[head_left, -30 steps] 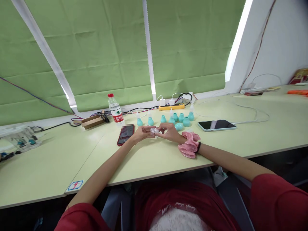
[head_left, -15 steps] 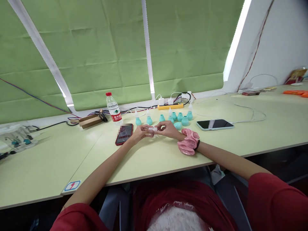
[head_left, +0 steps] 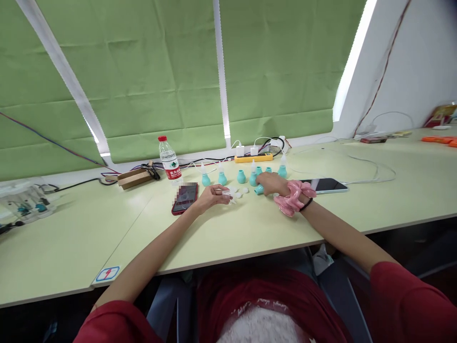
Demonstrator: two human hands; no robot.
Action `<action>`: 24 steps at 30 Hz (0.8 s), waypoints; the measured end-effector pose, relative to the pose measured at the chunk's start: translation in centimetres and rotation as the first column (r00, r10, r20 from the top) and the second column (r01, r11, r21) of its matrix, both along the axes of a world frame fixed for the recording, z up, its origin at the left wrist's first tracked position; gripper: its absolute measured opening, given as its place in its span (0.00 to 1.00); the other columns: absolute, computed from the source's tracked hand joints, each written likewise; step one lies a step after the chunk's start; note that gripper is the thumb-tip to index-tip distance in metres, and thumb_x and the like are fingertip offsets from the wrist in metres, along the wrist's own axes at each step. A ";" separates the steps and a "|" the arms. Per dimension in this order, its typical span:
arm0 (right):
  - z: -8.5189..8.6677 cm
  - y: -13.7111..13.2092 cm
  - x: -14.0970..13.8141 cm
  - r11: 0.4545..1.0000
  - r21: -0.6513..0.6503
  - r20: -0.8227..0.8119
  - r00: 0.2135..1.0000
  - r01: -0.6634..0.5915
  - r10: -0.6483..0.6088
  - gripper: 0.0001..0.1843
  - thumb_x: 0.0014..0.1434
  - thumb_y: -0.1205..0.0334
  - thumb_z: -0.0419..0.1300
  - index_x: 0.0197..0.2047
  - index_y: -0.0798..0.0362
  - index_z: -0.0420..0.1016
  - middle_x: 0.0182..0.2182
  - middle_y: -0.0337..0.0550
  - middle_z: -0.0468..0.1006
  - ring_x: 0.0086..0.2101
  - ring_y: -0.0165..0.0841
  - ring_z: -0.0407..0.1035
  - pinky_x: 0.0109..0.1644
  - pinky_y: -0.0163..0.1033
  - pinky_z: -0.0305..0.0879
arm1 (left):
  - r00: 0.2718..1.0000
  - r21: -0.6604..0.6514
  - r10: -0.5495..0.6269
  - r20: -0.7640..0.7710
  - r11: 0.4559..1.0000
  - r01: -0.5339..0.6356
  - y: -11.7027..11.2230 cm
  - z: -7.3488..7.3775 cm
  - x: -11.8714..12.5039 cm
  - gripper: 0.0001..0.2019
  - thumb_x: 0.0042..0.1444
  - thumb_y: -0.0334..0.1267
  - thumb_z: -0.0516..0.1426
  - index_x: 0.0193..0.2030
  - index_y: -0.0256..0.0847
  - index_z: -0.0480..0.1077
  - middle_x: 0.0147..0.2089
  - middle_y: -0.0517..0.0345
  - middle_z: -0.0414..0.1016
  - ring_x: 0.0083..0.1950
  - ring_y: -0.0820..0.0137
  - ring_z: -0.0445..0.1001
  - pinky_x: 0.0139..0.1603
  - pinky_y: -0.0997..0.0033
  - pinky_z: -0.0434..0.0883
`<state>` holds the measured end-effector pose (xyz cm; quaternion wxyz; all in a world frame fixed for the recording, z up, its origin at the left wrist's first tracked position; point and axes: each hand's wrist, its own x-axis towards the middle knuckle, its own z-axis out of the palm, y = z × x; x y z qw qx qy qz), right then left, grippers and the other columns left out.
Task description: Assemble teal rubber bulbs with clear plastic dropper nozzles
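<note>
My left hand [head_left: 211,198] is closed on a small clear plastic nozzle [head_left: 227,194], pinched between thumb and fingers just above the table. To the right, my right hand [head_left: 270,183] has its fingers closed over a teal rubber squeeze bulb [head_left: 259,190] that lies on its side, open end to the left. The hand hides part of this bulb. Small whitish discs [head_left: 245,190] lie between my hands. Behind them stand several teal bulbs; one bare bulb [head_left: 241,176] has an open neck, while another bulb [head_left: 222,178] carries a clear tip.
A phone in a red case [head_left: 184,199] lies left of my left hand. A water bottle [head_left: 170,162] and a cardboard tray [head_left: 135,178] stand farther back. Past my right wrist lies a second phone [head_left: 330,185]. A yellow power strip [head_left: 253,158] with cables runs along the wall.
My right hand has left the clear nozzle and moved right onto the lying teal bulb, which has shifted slightly. My left hand stays in place with the nozzle. The whitish discs are now uncovered.
</note>
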<state>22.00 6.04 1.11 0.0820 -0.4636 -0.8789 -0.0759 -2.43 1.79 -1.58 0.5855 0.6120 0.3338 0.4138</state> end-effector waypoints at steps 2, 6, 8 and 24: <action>0.1 -0.5 -0.5 0.999 0.044 0.037 0.999 0.018 -0.020 0.11 0.33 0.70 0.59 0.26 0.55 0.70 0.28 0.46 0.71 0.31 0.37 0.64 0.29 0.35 0.53 | 0.999 -0.012 -0.040 -0.016 0.999 0.040 -0.2 0.1 0.2 0.18 0.35 0.32 0.63 0.36 0.32 0.66 0.32 0.49 0.74 0.32 0.67 0.73 0.38 0.63 0.68; 0.5 -1.7 -2.1 0.978 0.135 -0.175 0.968 -0.156 0.179 0.14 0.39 0.61 0.57 0.33 0.55 0.67 0.32 0.46 0.69 0.31 0.33 0.63 0.32 0.34 0.54 | 1.000 0.005 -0.016 0.024 1.000 0.016 -0.2 0.2 0.3 0.15 0.37 0.33 0.62 0.33 0.31 0.66 0.29 0.50 0.74 0.30 0.69 0.72 0.36 0.64 0.67; 0.2 -2.2 -3.1 0.963 0.148 -0.267 0.929 -0.224 0.257 0.14 0.41 0.61 0.54 0.34 0.56 0.65 0.30 0.44 0.69 0.29 0.31 0.62 0.32 0.33 0.54 | 0.998 0.009 0.007 0.060 1.000 -0.007 -0.2 0.3 0.3 0.13 0.38 0.33 0.62 0.32 0.31 0.66 0.27 0.51 0.73 0.29 0.70 0.72 0.35 0.65 0.67; -3.3 -2.8 -5.4 0.951 0.258 -0.510 0.813 -0.168 0.282 0.09 0.40 0.66 0.52 0.29 0.57 0.66 0.21 0.41 0.69 0.24 0.30 0.63 0.28 0.32 0.54 | 0.999 0.047 0.038 0.023 0.998 -0.039 -0.6 0.7 0.5 0.14 0.34 0.33 0.63 0.30 0.31 0.68 0.25 0.53 0.73 0.24 0.72 0.70 0.31 0.68 0.66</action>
